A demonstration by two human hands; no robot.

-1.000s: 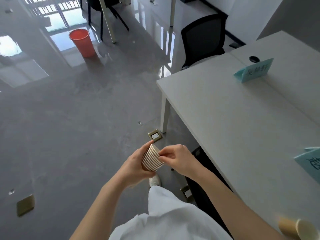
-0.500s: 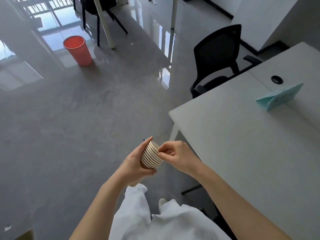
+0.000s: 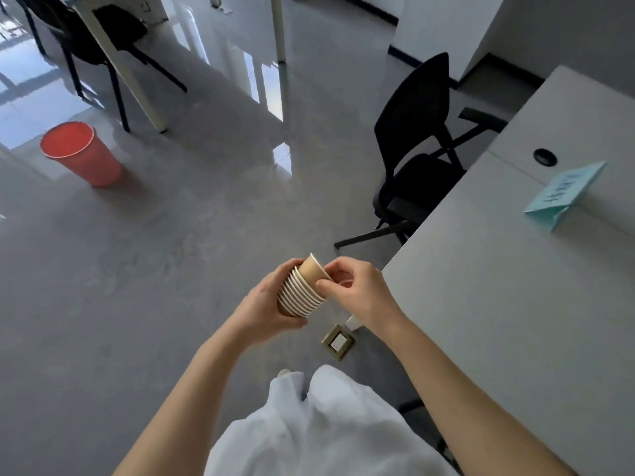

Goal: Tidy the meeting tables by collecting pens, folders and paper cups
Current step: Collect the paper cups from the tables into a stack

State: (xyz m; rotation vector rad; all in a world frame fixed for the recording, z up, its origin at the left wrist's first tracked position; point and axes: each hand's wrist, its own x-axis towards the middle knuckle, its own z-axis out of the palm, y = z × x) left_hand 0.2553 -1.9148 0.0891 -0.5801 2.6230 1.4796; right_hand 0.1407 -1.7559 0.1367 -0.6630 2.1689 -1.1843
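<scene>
On the shiny grey floor at the far left stands a round orange plastic bin (image 3: 80, 152), and you cannot see what is inside it. Behind it a black chair with thin legs (image 3: 86, 36) is cut off by the top edge. In the middle, above the floor, the left hand (image 3: 266, 300) wraps around a stack of brown paper cups with white rims (image 3: 302, 292); its fingers curl behind the stack, so most of them are hidden. The right hand (image 3: 357, 292) pinches the top cup (image 3: 314, 271) at its rim with thumb and fingers close together, and this cup sticks out of the stack, tilted. Below the hands, a small brass floor socket (image 3: 338, 341) sits beside a white table leg. White clothing (image 3: 326, 427) fills the bottom. To the right, a black office chair (image 3: 417, 146) is partly tucked under the long white table (image 3: 515, 304). A folded light-blue paper name card (image 3: 563, 197) stands on the table; its writing is too blurry to read. The table is cut off at the right edge.
</scene>
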